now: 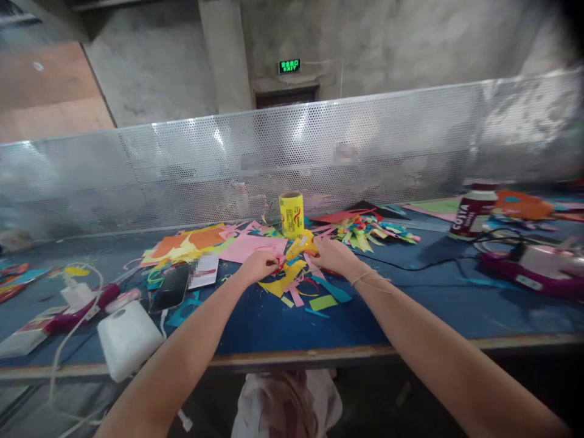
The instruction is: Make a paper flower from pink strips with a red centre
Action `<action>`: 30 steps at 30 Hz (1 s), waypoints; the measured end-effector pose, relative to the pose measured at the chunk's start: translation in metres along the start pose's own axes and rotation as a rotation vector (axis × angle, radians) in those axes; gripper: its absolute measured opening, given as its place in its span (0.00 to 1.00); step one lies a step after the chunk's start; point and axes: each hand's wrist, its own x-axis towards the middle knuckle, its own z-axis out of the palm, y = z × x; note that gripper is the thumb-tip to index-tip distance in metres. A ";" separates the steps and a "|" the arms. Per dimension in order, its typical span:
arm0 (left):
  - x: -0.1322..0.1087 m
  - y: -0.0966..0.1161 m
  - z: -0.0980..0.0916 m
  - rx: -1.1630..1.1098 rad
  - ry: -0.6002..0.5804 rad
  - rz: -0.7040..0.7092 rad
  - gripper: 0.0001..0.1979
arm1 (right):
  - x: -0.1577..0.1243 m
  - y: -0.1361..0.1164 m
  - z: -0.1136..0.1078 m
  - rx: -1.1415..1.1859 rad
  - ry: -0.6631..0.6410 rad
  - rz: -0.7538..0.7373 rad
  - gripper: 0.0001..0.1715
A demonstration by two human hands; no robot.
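Note:
My right hand [335, 258] is closed around a yellow hot glue gun [301, 246], its nozzle pointing down and left. Just left of the nozzle, my left hand [260, 267] is closed in a pinch. A small reddish bit shows at its fingertips, too small to make out. Beneath both hands lie cut paper scraps, among them a yellow piece [288, 280], a green piece [323, 302] and a blue strip [335, 289]. A pink paper sheet [244, 248] lies behind my left hand. Behind the glue gun stands a yellow printed cardboard tube [292, 214].
A black phone [170, 289], a white charger box [128, 337] and a purple power strip [107, 297] lie on the left. A dark red bottle [473, 212] and another purple power strip [524, 272] are on the right. A perforated metal panel [182, 167] runs along the back.

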 end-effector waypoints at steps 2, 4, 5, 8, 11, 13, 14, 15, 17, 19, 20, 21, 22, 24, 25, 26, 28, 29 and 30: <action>0.000 0.002 -0.001 0.002 -0.007 -0.005 0.09 | 0.000 0.000 0.000 0.003 -0.005 0.024 0.22; -0.001 0.003 -0.001 -0.013 -0.015 -0.007 0.08 | 0.000 0.001 0.001 -0.001 -0.008 0.038 0.21; -0.001 0.003 -0.001 -0.023 -0.021 -0.010 0.08 | 0.000 0.001 0.001 -0.006 -0.010 0.045 0.21; -0.001 0.002 0.000 -0.033 -0.029 -0.011 0.06 | 0.001 0.002 0.002 -0.014 -0.019 0.055 0.20; -0.001 0.002 0.000 -0.022 -0.020 0.015 0.06 | 0.001 0.002 0.004 -0.009 -0.013 0.039 0.20; -0.001 0.002 -0.001 -0.013 -0.018 0.022 0.07 | 0.001 0.002 0.006 -0.006 -0.004 0.032 0.20; -0.001 0.002 -0.002 -0.009 -0.020 0.020 0.08 | 0.001 0.002 0.006 -0.005 -0.001 0.033 0.20; -0.001 0.002 -0.002 -0.005 -0.023 0.015 0.09 | 0.001 0.001 0.006 -0.002 -0.003 0.034 0.20; -0.001 0.001 -0.003 -0.001 -0.024 -0.004 0.08 | 0.001 0.001 0.007 0.010 -0.005 0.027 0.20; 0.000 -0.001 -0.004 0.006 -0.025 -0.020 0.09 | 0.001 -0.001 0.006 0.030 -0.004 0.015 0.19; 0.000 -0.002 -0.004 0.010 -0.027 -0.025 0.09 | 0.001 -0.002 0.006 0.040 -0.003 0.011 0.19; 0.000 -0.004 -0.004 0.013 -0.031 -0.030 0.09 | 0.002 -0.003 0.006 0.049 -0.005 0.015 0.19; 0.000 -0.007 -0.004 0.015 -0.035 -0.036 0.09 | 0.002 -0.004 0.006 0.059 -0.011 0.024 0.19; 0.000 -0.012 -0.005 0.022 -0.038 -0.049 0.10 | 0.003 -0.006 0.006 0.081 -0.019 0.053 0.19; 0.000 -0.015 -0.005 0.029 -0.039 -0.051 0.10 | 0.004 -0.007 0.006 0.092 -0.018 0.068 0.19; -0.001 -0.017 -0.006 0.036 -0.040 -0.049 0.11 | 0.004 -0.008 0.006 0.103 -0.017 0.079 0.19; -0.001 -0.019 -0.007 0.062 -0.047 -0.038 0.13 | 0.004 -0.008 0.005 0.121 -0.011 0.098 0.19; -0.002 -0.018 -0.007 0.082 -0.051 -0.037 0.13 | 0.004 -0.008 0.005 0.127 -0.011 0.107 0.19; -0.002 -0.017 -0.007 0.109 -0.051 -0.042 0.13 | 0.004 -0.007 0.004 0.130 -0.011 0.117 0.19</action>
